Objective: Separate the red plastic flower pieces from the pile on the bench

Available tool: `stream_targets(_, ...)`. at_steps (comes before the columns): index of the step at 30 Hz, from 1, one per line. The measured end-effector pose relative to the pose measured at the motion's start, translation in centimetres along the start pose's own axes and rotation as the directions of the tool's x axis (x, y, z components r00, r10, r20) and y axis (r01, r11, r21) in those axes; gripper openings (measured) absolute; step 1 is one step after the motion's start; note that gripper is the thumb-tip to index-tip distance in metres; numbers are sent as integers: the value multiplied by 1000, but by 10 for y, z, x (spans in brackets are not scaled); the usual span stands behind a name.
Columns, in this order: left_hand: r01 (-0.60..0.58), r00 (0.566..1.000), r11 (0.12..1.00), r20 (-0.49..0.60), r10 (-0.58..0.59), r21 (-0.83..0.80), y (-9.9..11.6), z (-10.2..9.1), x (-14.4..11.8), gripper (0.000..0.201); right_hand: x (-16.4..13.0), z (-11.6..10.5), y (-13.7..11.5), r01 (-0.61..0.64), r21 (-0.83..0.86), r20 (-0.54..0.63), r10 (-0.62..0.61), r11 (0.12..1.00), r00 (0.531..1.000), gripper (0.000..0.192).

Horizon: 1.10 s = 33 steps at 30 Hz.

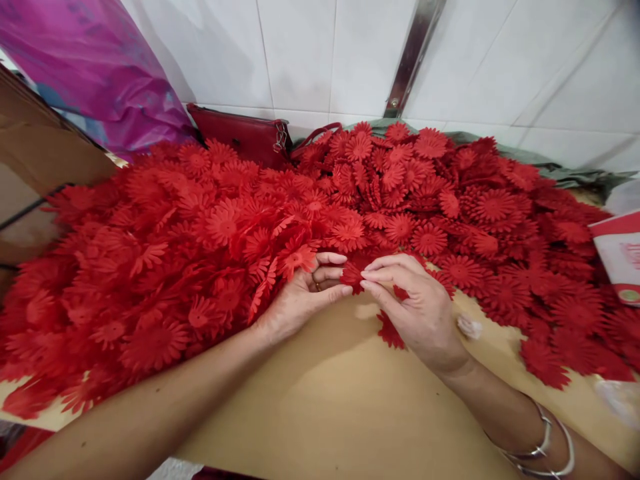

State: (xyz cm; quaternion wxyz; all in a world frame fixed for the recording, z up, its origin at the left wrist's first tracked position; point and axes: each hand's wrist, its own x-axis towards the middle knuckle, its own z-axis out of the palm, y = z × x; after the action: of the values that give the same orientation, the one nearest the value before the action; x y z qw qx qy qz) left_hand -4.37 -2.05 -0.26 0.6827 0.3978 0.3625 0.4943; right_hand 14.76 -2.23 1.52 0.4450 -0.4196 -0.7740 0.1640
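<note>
My right hand [417, 300] pinches the right edge of a red artificial flower layer [353, 275] between thumb and fingertips. Facing it, my left hand [313, 290] is curved, its thumb and fingers apart, the fingertips at the flower's left side. I cannot tell how firmly they touch it. Another red petal piece [390, 332] shows below my right palm, partly hidden by it. Behind my left hand rises a big heap of loose red flower layers [225, 223]. A second, darker heap [493, 207] spreads behind and to the right of my right hand.
The flower heaps lie on a tan tabletop [320, 400]. A dark red purse [240, 137] leans at the back, near a purple plastic bag [110, 73] and cardboard [40, 147]. White wall tiles [300, 53] stand behind. A red and white box [620, 257] is at the right.
</note>
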Motion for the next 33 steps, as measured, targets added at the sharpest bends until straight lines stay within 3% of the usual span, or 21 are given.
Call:
stream_targets(7,-28,1000,999,4,29,-24,-3,-2,1,36,-2,4,2,-59,59,-48,62,997,997,7)
stream_targets(22,29,999,998,16,-28,-58,-1,-1,1,38,-3,5,3,-8,56,-19,9,998,1000,9)
stream_targets(29,22,1000,995,-19,-24,-99,0,-1,2,35,1,2,2,-187,202,20,187,961,982,12)
stream_targets(33,13,997,994,-71,-21,-106,-6,-4,2,35,3,-2,10,-323,272,-14,340,906,940,12)
